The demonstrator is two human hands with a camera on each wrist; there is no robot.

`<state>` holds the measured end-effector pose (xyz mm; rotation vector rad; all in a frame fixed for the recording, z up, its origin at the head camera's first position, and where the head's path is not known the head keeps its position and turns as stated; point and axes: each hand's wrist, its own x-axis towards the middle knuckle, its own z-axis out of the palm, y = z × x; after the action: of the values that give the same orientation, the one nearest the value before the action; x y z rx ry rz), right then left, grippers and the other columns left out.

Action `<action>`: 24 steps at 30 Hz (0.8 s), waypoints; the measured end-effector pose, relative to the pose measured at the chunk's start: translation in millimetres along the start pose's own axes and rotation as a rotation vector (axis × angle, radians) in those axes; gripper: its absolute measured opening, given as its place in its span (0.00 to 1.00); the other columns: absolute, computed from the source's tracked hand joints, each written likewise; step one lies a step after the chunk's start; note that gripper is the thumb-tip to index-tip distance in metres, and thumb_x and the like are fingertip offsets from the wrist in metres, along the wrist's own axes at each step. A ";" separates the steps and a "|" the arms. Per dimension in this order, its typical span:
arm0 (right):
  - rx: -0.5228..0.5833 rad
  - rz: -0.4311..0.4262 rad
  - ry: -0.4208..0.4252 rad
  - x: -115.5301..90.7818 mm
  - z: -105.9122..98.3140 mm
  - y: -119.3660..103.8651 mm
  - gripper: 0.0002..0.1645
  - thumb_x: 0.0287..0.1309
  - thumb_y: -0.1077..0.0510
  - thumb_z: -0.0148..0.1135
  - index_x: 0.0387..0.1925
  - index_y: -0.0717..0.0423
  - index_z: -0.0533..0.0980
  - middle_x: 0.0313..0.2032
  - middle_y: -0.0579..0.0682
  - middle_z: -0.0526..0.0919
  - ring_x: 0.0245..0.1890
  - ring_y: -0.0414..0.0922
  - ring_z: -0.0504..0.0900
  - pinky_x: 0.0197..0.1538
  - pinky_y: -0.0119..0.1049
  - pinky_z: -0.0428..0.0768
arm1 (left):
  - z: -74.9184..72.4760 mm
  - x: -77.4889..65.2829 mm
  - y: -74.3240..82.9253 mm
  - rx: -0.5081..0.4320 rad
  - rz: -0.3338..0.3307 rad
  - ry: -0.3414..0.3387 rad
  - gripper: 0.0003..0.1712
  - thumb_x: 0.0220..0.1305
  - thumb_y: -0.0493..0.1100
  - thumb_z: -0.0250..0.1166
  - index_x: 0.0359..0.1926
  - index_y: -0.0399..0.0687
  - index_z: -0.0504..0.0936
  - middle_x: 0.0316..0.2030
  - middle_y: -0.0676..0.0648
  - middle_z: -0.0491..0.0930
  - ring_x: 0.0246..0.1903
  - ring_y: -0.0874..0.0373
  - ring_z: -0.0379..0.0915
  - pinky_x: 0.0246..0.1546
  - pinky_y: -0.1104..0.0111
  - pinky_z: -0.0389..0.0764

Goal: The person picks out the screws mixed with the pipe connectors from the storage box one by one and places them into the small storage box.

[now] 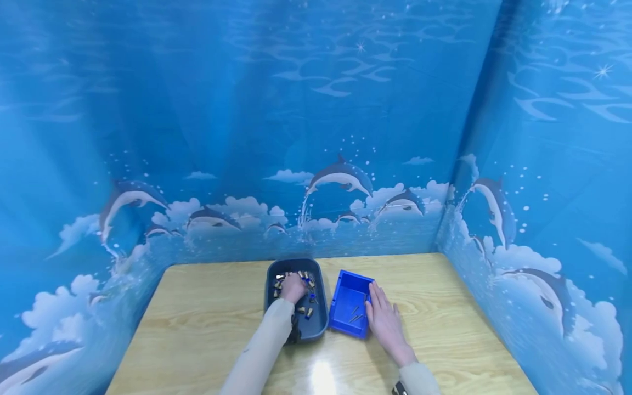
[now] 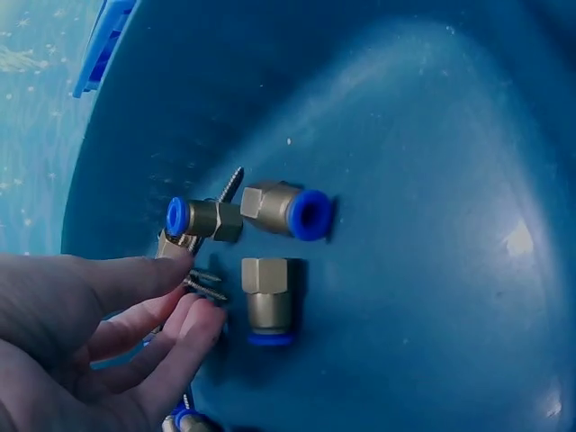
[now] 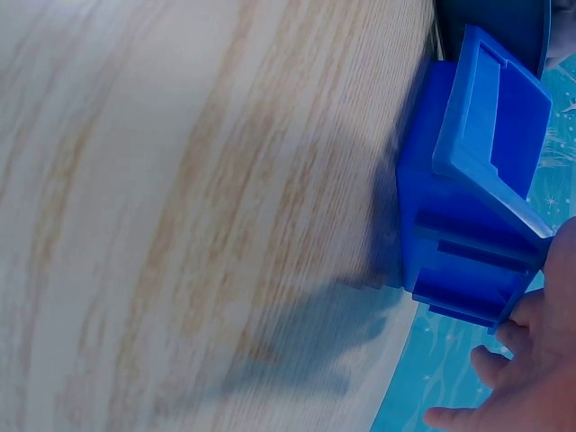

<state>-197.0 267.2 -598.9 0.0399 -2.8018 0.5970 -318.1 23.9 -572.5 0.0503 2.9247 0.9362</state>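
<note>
In the head view, my left hand reaches into a dark blue-grey tray. The left wrist view shows its thumb and fingertips apart, among brass push-in fittings with blue collars and thin screws. One fitting lies just beyond the fingers, with another fitting below it. A screw sticks up behind the thumb; whether the fingers touch one is hidden. My right hand rests, fingers extended, against the right side of a bright blue bin. Several screws lie in that bin.
Both containers stand side by side on a wood-grain table, the bin right of the tray. A blue curtain printed with dolphins hangs behind the table and along its sides. More fittings lie toward the tray's near end.
</note>
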 end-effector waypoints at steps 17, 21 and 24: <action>-0.013 0.013 -0.014 -0.1 2.4 2.5 0.33 0.79 0.51 0.45 0.76 0.61 0.57 0.77 0.59 0.58 0.74 0.62 0.61 0.68 0.73 0.59 | 0.2 4.7 -2.3 0.029 -0.092 -0.142 0.07 0.47 0.29 0.71 0.20 0.43 0.86 0.18 0.49 0.81 0.18 0.59 0.78 0.23 0.70 0.79; -0.010 0.015 -0.020 -0.1 2.5 1.8 0.33 0.78 0.51 0.46 0.76 0.61 0.57 0.77 0.59 0.57 0.74 0.62 0.61 0.68 0.73 0.59 | -9.4 -1.6 -5.4 -0.065 -0.047 -0.162 0.05 0.52 0.31 0.71 0.29 0.43 0.90 0.22 0.49 0.85 0.20 0.60 0.81 0.25 0.72 0.80; -0.008 0.012 -0.018 0.2 2.4 1.7 0.33 0.78 0.52 0.47 0.76 0.62 0.58 0.77 0.59 0.57 0.74 0.62 0.61 0.67 0.73 0.59 | -13.4 -3.0 -7.4 -0.201 -0.043 -0.173 0.05 0.52 0.29 0.70 0.32 0.37 0.88 0.27 0.45 0.87 0.25 0.54 0.84 0.29 0.69 0.84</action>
<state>-197.9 267.8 -601.6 0.0269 -2.8234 0.5905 -316.3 9.9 -565.7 0.0538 2.6509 1.1516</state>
